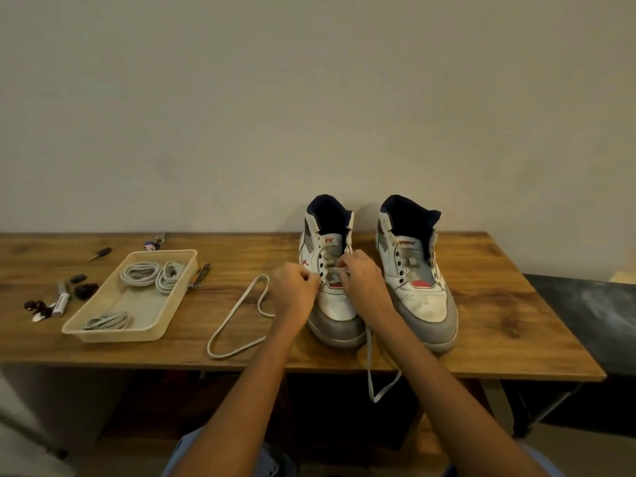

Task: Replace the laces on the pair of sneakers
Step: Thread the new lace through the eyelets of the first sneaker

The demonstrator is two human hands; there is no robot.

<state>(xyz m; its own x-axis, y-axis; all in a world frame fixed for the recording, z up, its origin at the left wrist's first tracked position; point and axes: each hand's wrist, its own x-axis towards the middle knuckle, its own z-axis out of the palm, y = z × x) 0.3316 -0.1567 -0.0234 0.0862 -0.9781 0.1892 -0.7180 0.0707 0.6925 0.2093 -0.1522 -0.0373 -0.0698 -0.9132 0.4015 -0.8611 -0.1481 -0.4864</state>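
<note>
Standing toe-forward on the wooden desk (pixel 481 304), the left sneaker (pixel 332 287) is being laced: a white lace (pixel 237 325) is pinched by both the left hand (pixel 296 287) and right hand (pixel 358 277) at its lowest eyelets; the right sneaker (pixel 418 277) is placed just beside.

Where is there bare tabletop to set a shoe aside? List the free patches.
Bare wood lies right of the right sneaker out to the table edge, and behind the tray toward the wall. Crowded: the far left with small tools, and between tray and left sneaker, where the lace loops.
</note>
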